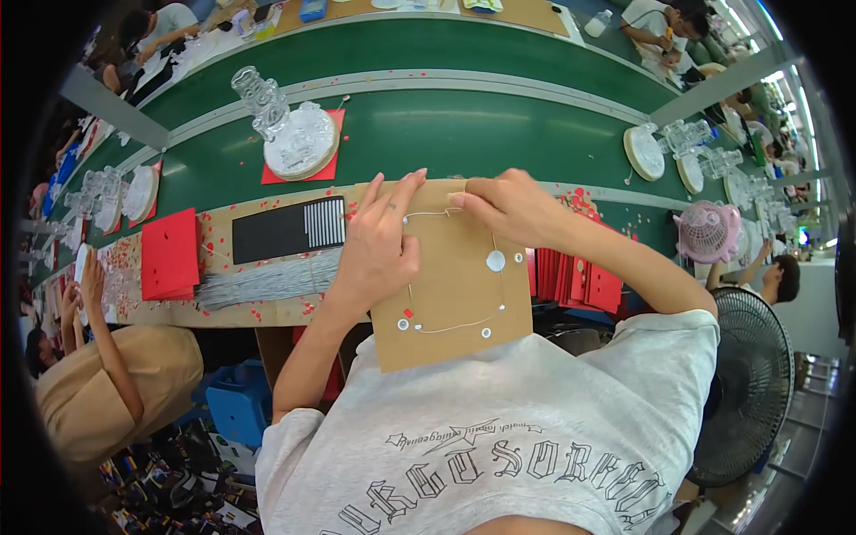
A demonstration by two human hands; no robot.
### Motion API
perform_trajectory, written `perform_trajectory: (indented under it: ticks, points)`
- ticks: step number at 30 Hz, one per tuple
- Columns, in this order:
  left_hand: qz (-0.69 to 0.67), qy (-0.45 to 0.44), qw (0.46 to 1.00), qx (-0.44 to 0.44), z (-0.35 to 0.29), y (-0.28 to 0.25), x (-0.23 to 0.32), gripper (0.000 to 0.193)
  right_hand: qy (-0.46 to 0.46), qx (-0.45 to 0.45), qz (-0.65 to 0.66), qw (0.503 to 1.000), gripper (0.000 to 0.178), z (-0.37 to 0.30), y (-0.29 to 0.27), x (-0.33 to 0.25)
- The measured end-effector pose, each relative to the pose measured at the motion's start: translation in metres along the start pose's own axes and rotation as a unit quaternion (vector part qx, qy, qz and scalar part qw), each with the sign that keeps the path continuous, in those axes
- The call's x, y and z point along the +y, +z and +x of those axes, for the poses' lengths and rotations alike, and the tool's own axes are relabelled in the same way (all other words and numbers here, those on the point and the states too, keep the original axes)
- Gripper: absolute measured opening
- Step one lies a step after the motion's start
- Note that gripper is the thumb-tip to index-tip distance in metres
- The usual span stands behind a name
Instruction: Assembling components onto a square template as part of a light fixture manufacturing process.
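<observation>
A brown cardboard sheet (446,259) leans from the bench edge toward my chest. On its face a thin pale wire (459,326) runs in a loose loop, with white round pieces (495,260) and a small red bit (409,314) beside it. My left hand (379,241) lies over the sheet's upper left, its fingers stretched out and apart; the palm side is hidden. At the sheet's top edge my right hand (510,207) has thumb and fingers closed together on the wire's upper stretch; the exact pinch point is partly covered.
Left of the sheet are a black tray with pale strips (290,229), a bundle of grey wires (267,283) and red cards (169,254). More red cards (588,272) stand right. A clear ornament on a round base (301,143) sits ahead. A fan (744,383) is close by my right arm.
</observation>
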State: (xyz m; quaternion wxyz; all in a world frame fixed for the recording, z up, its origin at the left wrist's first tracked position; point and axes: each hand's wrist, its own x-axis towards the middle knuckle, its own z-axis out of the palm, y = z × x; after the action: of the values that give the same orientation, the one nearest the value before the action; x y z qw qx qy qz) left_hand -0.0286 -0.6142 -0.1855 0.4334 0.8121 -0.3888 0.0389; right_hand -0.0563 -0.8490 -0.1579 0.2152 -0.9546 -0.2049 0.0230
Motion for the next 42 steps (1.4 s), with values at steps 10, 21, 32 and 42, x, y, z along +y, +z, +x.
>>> perform_trajectory:
  ticks: [10, 21, 32, 42]
  points:
    - [0.029, 0.027, 0.999, -0.023, -0.001, 0.019, 0.007, 0.077, 0.204, -0.113, 0.23, 0.945, 0.03, -0.009, 0.014, -0.006]
    - [0.014, 0.043, 0.998, -0.032, -0.002, 0.022, 0.007, 0.074, -0.247, -0.19, -0.422, 0.851, 0.013, -0.002, 0.006, -0.029]
    - [0.001, 0.053, 0.998, -0.021, -0.014, 0.017, 0.006, 0.069, 0.398, -0.066, 0.542, 0.738, 0.015, -0.024, 0.023, -0.016]
    - [0.029, 0.082, 0.994, -0.059, -0.017, 0.019, 0.001, 0.066, -0.091, 0.015, -0.196, 0.976, 0.012, -0.028, 0.033, -0.025]
